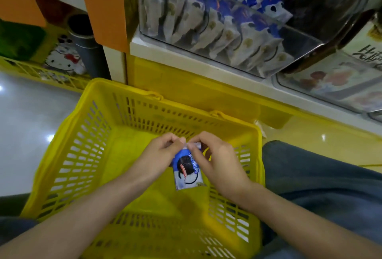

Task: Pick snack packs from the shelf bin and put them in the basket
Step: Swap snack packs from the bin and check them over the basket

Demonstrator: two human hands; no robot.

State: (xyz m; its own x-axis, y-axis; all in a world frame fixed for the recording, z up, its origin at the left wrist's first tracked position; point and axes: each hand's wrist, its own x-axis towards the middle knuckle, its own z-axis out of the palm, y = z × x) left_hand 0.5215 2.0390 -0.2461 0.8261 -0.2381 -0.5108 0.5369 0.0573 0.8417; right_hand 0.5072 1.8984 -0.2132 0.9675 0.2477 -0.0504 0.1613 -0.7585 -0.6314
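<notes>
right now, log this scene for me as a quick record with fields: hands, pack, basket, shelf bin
left hand: pinches the top edge of the snack pack
right hand: pinches the same top edge, close beside the left
snack pack: blue and white, cookie picture, hanging upright inside the basket's walls; cannot tell whether it touches the bottom
basket: yellow plastic, slatted walls, below the shelf
shelf bin: clear, above the basket, its right end bare
bin packs: rows of blue and white packs, leaning

L hand (159, 153) & R hand (217, 161) both pinch pack (187, 171) top.
</notes>
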